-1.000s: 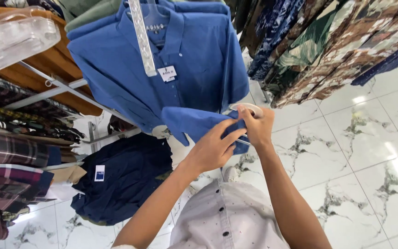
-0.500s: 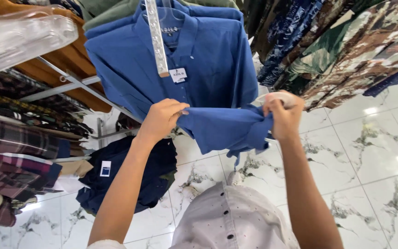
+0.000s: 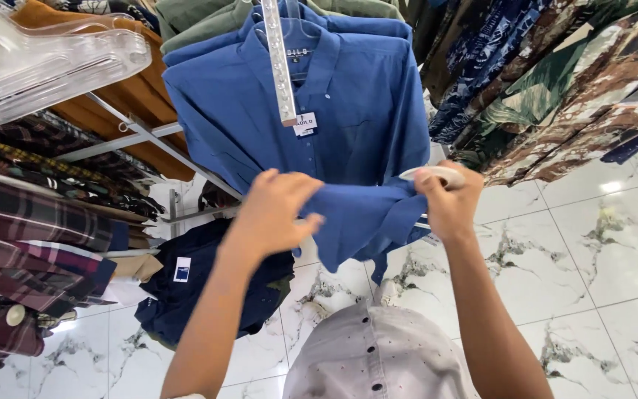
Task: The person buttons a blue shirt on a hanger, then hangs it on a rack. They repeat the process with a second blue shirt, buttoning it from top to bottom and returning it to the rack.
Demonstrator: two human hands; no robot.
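A blue button-up shirt hangs on a clear hanger with a long size strip and a small white tag. My left hand grips the shirt's lower fabric from the left. My right hand holds the same piece of fabric on the right, with a thin pale curved object at its fingertips. The cloth is stretched flat between both hands, below the shirt's chest.
Plaid shirts and clear hangers fill the rack on the left. A navy shirt hangs low. Patterned shirts hang at the right. A grey buttoned garment is below my arms, above a white marble floor.
My hands have drawn apart: the left one moved left along the blue fabric while the right stayed at its end, spreading the cloth out between them.
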